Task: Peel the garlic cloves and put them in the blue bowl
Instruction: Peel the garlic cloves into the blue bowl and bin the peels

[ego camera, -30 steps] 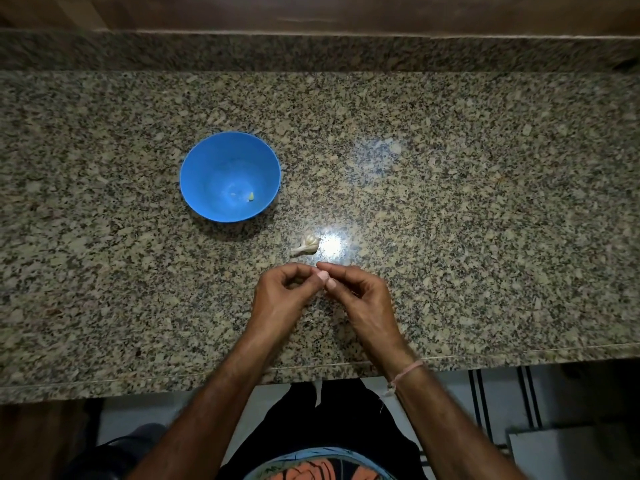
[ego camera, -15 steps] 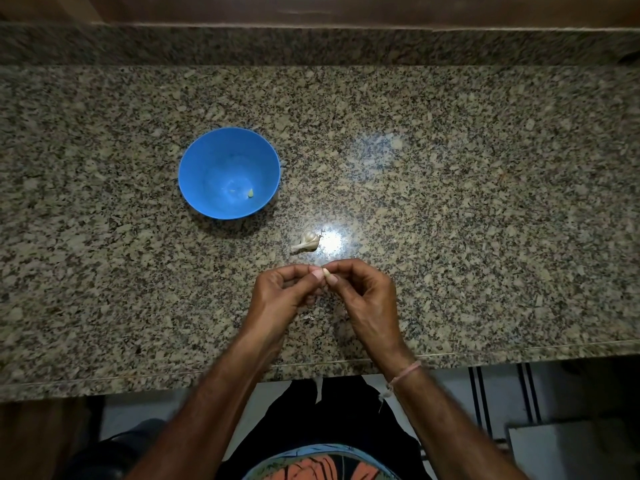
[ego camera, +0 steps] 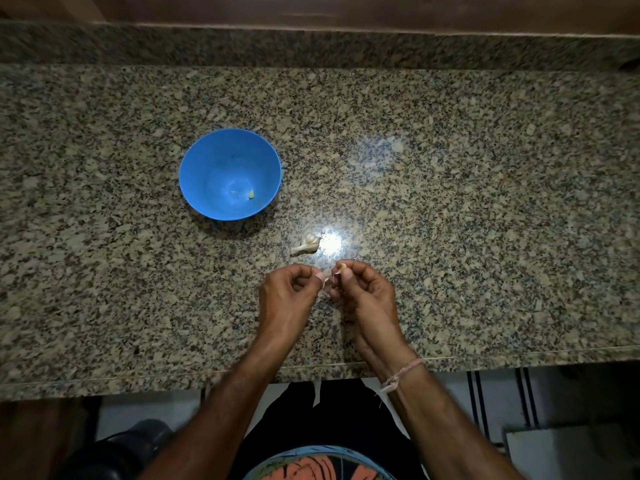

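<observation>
My right hand (ego camera: 363, 292) pinches a small pale garlic clove (ego camera: 343, 266) at its fingertips, just above the granite counter. My left hand (ego camera: 289, 292) pinches a thin papery strip of garlic skin (ego camera: 325, 283) that hangs between the two hands. A small garlic bulb piece (ego camera: 307, 243) with its skin on lies on the counter just beyond my hands. The blue bowl (ego camera: 207, 161) stands farther back to the left, with one small peeled clove (ego camera: 250, 194) on its bottom.
The speckled granite counter (ego camera: 485, 220) stretches wide on both sides, with a raised granite backsplash (ego camera: 311, 46) at the far edge. A bright light reflection sits beside the garlic piece. The counter's front edge runs under my forearms.
My hands have drawn slightly apart. The skin now stretches from the clove in my right hand to my left fingertips, and the clove's tip shows.
</observation>
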The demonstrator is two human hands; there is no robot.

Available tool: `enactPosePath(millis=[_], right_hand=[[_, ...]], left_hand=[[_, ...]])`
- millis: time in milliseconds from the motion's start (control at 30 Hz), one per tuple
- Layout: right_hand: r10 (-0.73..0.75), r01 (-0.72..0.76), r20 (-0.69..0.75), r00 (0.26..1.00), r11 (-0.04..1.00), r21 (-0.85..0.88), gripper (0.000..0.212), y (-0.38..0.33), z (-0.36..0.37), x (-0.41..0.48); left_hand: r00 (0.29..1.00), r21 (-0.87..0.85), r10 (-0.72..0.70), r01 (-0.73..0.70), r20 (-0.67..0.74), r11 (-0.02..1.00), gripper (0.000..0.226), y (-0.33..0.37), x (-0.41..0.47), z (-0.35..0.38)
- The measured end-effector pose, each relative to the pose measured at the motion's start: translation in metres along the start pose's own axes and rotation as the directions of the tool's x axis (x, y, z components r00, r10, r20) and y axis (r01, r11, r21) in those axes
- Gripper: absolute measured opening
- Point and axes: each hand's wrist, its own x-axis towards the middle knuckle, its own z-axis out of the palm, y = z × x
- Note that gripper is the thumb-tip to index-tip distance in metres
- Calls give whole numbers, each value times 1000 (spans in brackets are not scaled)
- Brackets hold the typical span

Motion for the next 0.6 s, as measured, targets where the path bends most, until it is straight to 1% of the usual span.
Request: enactPosePath(millis=[67, 133, 200, 267, 333, 433, 600], right_hand=[[-1, 1, -1, 1000, 1000, -12, 17, -2, -3, 0], [-42, 43, 9, 999, 994, -104, 18, -3, -4, 0], [-92, 94, 19, 996, 974, -207, 17, -4, -3, -1], [-151, 158, 48, 987, 945, -287, 15, -4, -3, -2], [-195, 209, 73, 978, 923, -323, 14, -3, -2, -2], [-252, 272, 102, 962, 879, -393, 12, -2, -3, -2], [-286, 312, 126, 950, 840, -445, 14, -3, -4, -2]], left_hand=[[1000, 48, 9, -9, -2, 999, 4, -3, 2, 0], [1000, 58, 16, -15, -12, 998, 10, -4, 1, 0], [999, 12, 32, -32, -14, 999, 8, -1, 0, 0], [998, -58, 63, -62, 11, 996, 8, 4, -2, 0], [997, -106, 75, -71, 33, 992, 10, 7, -3, 0], [996, -124, 81, -75, 38, 989, 10, 6, -1, -2], [995, -162, 75, -64, 64, 985, 6, 3, -2, -3]])
